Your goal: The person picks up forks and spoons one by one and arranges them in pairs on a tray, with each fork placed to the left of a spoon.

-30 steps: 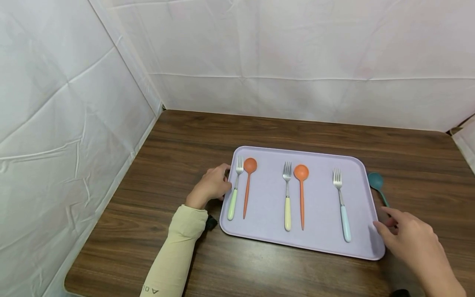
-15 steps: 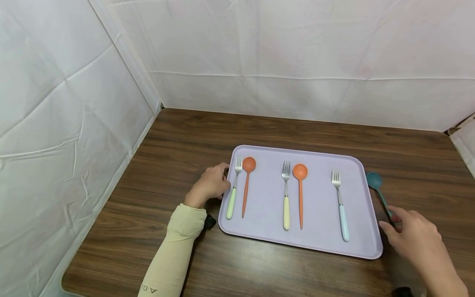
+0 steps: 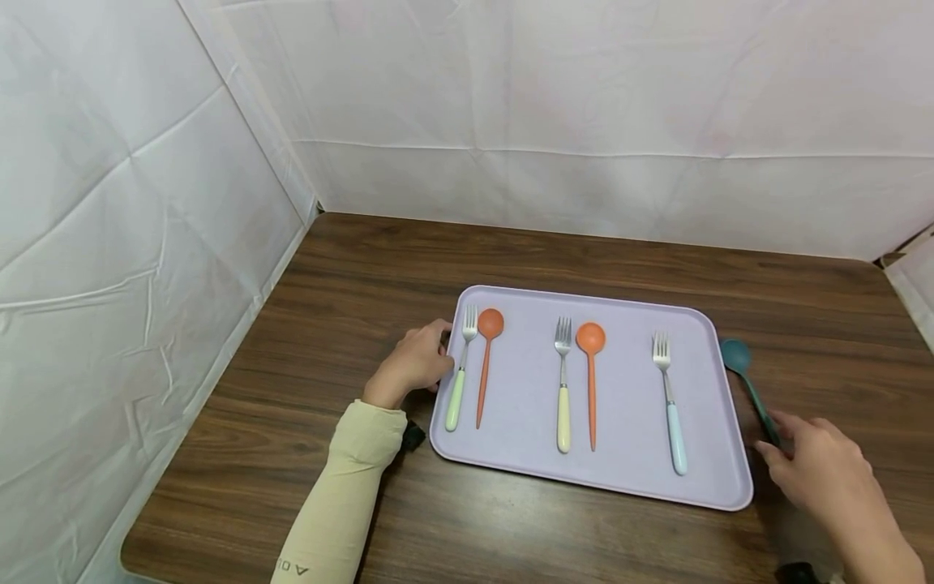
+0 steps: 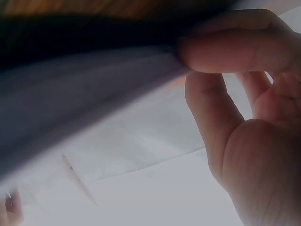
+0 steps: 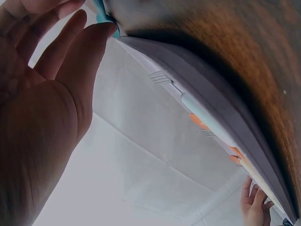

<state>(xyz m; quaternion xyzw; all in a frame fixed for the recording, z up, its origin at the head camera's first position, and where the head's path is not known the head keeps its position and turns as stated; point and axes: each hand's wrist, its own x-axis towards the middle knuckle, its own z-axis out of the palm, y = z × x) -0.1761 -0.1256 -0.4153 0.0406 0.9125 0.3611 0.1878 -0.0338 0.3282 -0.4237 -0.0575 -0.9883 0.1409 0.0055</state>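
My right hand (image 3: 824, 470) pinches the lower handle of a teal spoon (image 3: 737, 355), which lies on the table along the tray's right side. In the right wrist view the thumb tip is against the teal handle. At the left rim of a lilac tray (image 3: 529, 389), my left hand (image 3: 416, 361) grips the edge between thumb and fingers. On the tray, left to right, are a green-handled fork (image 3: 456, 397), an orange spoon (image 3: 491, 323), a yellow-handled fork (image 3: 564, 418), a second orange spoon (image 3: 591, 337) and a blue-handled fork (image 3: 677, 438).
A dark wooden table (image 3: 379, 251) carries everything. White cloth (image 3: 584, 122) hangs along its back and left sides. Black wrist gear (image 3: 413, 436) sits under the left wrist.
My right hand has shifted slightly right, away from the tray's rim, and has taken hold of the teal spoon's handle. The left hand stays at the tray's left edge.
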